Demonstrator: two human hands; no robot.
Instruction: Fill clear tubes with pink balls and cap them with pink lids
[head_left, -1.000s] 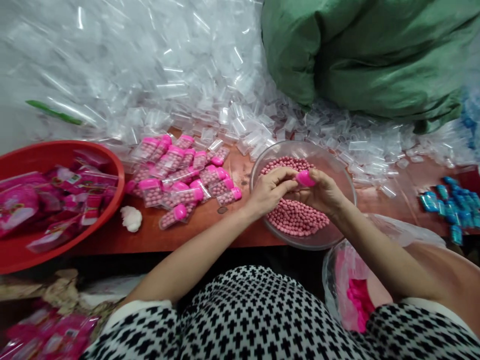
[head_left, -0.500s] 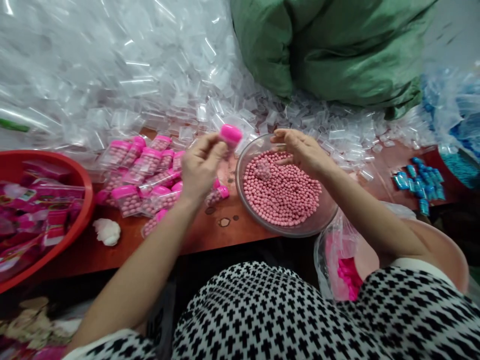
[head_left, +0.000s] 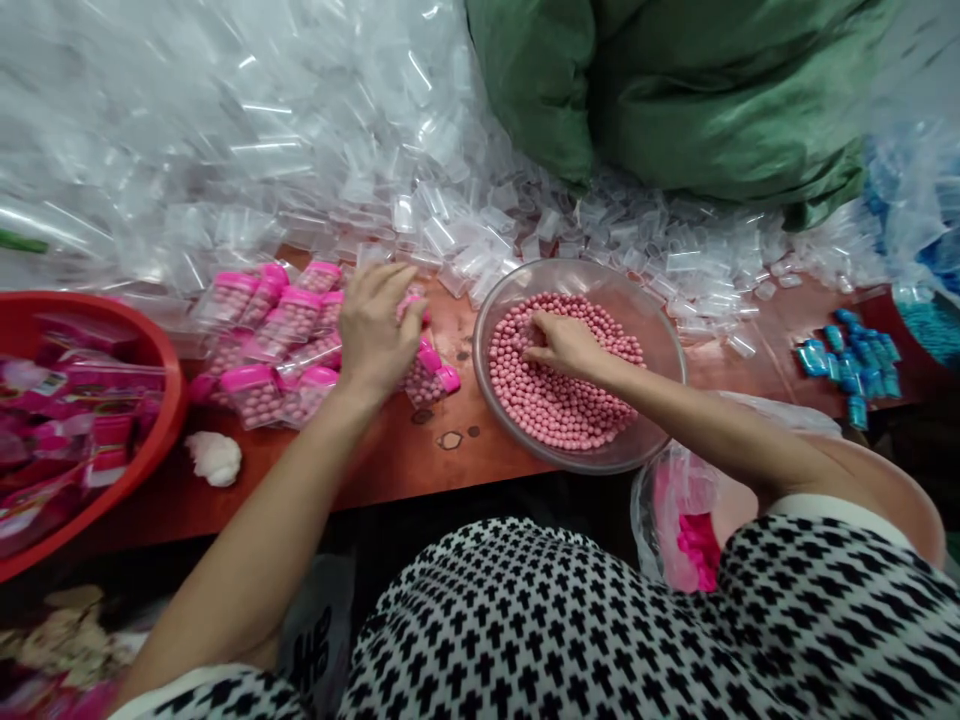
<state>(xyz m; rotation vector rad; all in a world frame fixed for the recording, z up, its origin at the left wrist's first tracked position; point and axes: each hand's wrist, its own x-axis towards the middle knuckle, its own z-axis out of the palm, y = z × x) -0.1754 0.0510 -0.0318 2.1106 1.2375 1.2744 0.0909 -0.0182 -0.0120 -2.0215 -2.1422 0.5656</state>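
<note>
My left hand [head_left: 373, 335] lies with fingers stretched out on a pile of filled, pink-capped clear tubes [head_left: 262, 345] on the reddish table; a pink cap shows between its fingertips. My right hand [head_left: 561, 345] is inside a glass bowl [head_left: 660, 400] of small pink candies [head_left: 570, 405]. Its fingers are pinched together among the candies, and what they hold is hidden.
A heap of empty clear tubes [head_left: 300, 170] covers the back of the table [head_left: 420, 465], under a green sack [head_left: 675, 90]. A red basin [head_left: 166, 400] of pink packets stands at the left beside a white lump [head_left: 214, 458]. Blue packets [head_left: 855, 360] lie right; a bag of pink caps [head_left: 694, 540] sits by my lap.
My left hand carried a capped tube from the bowl over to the pile and lowered onto it. My right hand dropped from the far rim into the candies.
</note>
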